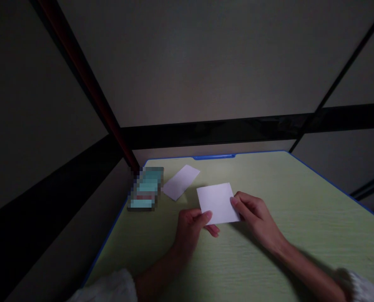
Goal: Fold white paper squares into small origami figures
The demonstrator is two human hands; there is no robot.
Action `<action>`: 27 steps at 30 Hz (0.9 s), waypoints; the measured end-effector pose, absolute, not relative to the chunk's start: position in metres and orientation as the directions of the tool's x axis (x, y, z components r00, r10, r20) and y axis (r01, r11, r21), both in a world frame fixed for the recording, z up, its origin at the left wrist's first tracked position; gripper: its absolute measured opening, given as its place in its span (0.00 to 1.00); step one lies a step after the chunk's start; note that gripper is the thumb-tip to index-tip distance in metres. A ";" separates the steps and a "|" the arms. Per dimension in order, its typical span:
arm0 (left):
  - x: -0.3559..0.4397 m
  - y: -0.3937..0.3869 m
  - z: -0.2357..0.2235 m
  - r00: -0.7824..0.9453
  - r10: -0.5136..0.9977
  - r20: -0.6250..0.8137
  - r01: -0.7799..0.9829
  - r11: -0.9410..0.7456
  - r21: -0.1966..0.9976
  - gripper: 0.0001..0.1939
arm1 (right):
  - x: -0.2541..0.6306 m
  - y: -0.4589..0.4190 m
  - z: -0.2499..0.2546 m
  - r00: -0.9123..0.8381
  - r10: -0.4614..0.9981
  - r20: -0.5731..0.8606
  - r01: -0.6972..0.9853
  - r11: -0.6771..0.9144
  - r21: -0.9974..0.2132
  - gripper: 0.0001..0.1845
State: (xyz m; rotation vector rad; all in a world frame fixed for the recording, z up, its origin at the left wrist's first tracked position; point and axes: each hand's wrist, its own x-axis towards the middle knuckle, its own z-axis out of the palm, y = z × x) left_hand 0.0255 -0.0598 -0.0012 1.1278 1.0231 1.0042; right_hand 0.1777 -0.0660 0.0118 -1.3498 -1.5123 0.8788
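Observation:
A white square sheet of paper point(217, 202) is held just above a pale green table point(284, 218). My left hand point(191, 228) pinches its lower left corner, thumb on top. At the sheet's right edge, my right hand point(255, 216) grips it with the fingers curled. Both wrists come up from the bottom of the view in white sleeves.
A second white piece of paper point(181, 181) lies flat on the table beyond the held sheet. A blurred teal pack point(145, 188) sits at the table's far left corner. The table has a blue rim point(214, 156); walls with dark rails stand behind it.

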 end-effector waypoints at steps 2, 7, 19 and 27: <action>0.026 -0.059 -0.002 0.235 0.966 -0.111 -0.092 0.136 0.986 0.15 | 0.178 -0.067 0.010 0.012 0.979 0.201 0.453 0.174 -0.874 0.18; 0.027 -0.058 -0.004 0.245 0.964 -0.103 -0.108 0.133 0.985 0.14 | 0.177 -0.069 0.010 0.033 0.970 0.240 0.527 0.187 -0.829 0.18; 0.028 -0.058 -0.009 0.208 0.971 -0.115 -0.239 0.164 0.957 0.10 | 0.174 -0.070 0.009 -0.011 0.970 0.244 0.574 0.206 -0.792 0.19; 0.026 -0.057 -0.009 0.207 0.972 -0.109 -0.260 0.162 0.952 0.11 | 0.183 -0.068 0.016 -0.080 0.972 0.223 0.494 0.233 -0.838 0.18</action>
